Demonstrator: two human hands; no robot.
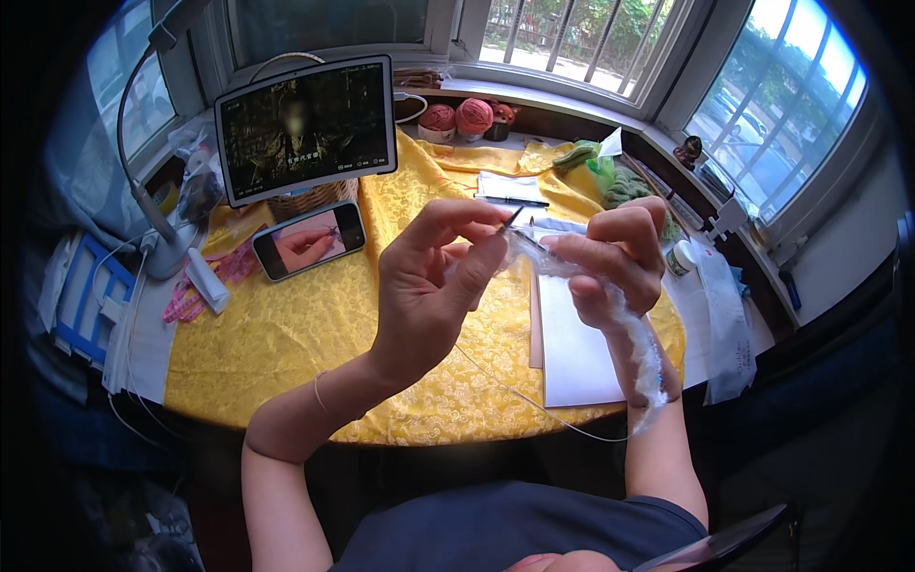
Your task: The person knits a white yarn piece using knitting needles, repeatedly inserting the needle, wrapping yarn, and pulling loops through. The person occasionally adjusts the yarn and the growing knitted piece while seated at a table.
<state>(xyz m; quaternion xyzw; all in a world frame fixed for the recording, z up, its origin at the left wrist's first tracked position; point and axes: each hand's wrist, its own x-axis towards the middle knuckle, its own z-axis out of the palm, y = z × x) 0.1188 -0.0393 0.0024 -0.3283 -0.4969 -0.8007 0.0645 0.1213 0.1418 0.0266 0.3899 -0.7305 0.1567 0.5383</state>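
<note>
Over the yellow brocade cloth, my left hand (436, 286) pinches one dark needle tip (513, 217) between thumb and fingers. My right hand (618, 261) grips another dark knitting needle (529, 242), its index finger lying along it. Between the two hands, fluffy white knitting (554, 263) hangs at the needles. A strip of white fuzzy yarn (647, 372) trails from my right hand down along the forearm. A thin pale cord (515, 392) curves from below my left hand to the right forearm. My fingers hide part of the knitting.
A tablet (304, 129) stands at the back left, with a phone (309, 241) before it. A pink tape measure (189, 297) lies left. Pink yarn balls (474, 116) sit by the window. White paper (575, 350) lies under my right hand; green yarn (629, 187) is behind it.
</note>
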